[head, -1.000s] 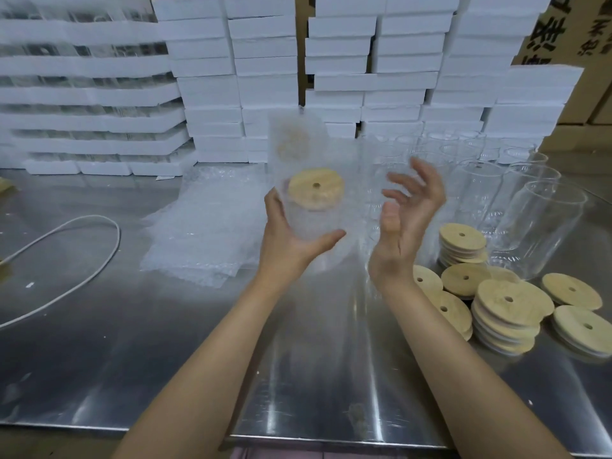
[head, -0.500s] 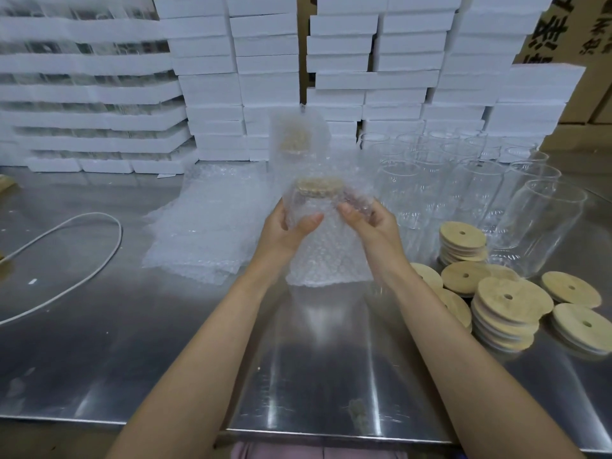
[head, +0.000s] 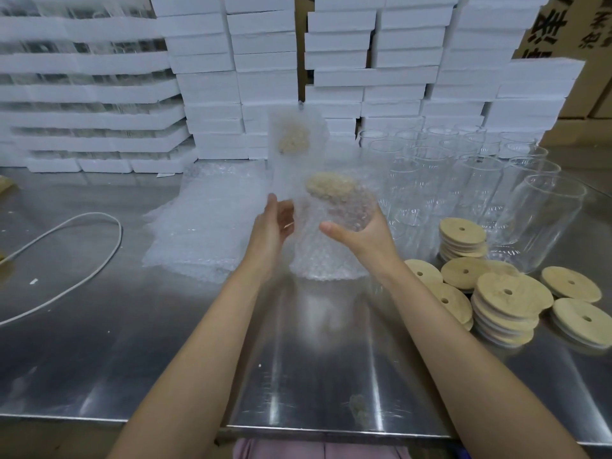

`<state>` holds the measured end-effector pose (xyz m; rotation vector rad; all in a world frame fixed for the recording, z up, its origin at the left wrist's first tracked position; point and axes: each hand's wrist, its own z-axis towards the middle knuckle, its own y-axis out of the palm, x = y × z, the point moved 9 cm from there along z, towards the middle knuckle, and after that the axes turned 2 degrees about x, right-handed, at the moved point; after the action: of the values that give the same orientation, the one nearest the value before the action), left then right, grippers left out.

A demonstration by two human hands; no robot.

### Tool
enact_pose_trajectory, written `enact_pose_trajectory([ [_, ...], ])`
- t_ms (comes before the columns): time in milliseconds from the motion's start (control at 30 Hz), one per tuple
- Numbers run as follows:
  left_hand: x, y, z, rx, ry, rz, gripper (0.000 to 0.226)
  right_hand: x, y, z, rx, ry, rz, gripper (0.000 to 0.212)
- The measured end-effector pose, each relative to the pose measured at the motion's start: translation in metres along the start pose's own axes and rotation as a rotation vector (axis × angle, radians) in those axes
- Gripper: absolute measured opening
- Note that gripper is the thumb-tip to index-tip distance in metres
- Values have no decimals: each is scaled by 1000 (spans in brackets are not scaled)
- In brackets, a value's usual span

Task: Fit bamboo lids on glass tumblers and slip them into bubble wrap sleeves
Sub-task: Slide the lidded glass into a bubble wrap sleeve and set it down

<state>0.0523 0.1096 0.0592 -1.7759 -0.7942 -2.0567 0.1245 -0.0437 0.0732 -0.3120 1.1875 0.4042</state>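
Note:
A glass tumbler with a bamboo lid (head: 331, 185) stands inside a bubble wrap sleeve (head: 326, 256) at the middle of the steel table (head: 298, 359). My right hand (head: 362, 235) cups the sleeve's right side, thumb in front and fingers curled behind it. Beside the sleeve's left edge is my left hand (head: 275, 223), its fingers straight and its palm turned to the sleeve. Flat spare sleeves (head: 205, 226) lie in a pile to the left. Empty glass tumblers (head: 463, 180) stand at the right, with stacks of bamboo lids (head: 506, 293) in front of them.
A second wrapped, lidded tumbler (head: 293, 139) stands just behind the one in hand. White foam boxes (head: 265, 77) are stacked high along the back. A white cable (head: 82, 260) loops across the left of the table. The table's front edge (head: 298, 429) is near me.
The sleeve has come down over the lidded tumbler. My left hand has let go its pinch and straightened, and my right hand now wraps the sleeve's side.

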Motion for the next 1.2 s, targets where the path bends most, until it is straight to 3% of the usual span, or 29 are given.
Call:
enact_pose_trajectory([
  [67,-9,-6,0,60,23,494,52,-4,-5,3,14,-17,67,70],
  [133,-20,-4,-2,5,27,757,56,-4,-7,5,12,-13,136,68],
  [233,-31,-4,0,-54,-8,724,57,-2,-7,6,-14,4,181,77],
  [333,-33,-6,2,-62,-22,691,32,3,-3,6,-60,37,172,76],
  [433,-27,-14,6,19,42,834,21,0,3,1,-103,24,113,80],
  [567,-13,-12,-2,143,172,1046,15,-4,12,-5,-176,9,61,61],
  [700,-13,-6,-5,173,242,1184,26,-4,16,-7,-212,3,-10,50],
  [767,-7,-10,-3,198,297,1047,16,-1,14,-5,-192,5,-6,50],
  [833,1,-13,-3,192,261,711,34,-1,9,-2,-154,0,21,45],
  [933,14,3,-7,-13,182,224,61,0,-2,2,-64,34,87,40],
  [1033,27,15,-15,-186,280,169,87,-5,-11,4,6,18,107,29],
  [1200,27,19,-19,-207,338,209,60,-14,-11,1,66,-19,148,48],
])
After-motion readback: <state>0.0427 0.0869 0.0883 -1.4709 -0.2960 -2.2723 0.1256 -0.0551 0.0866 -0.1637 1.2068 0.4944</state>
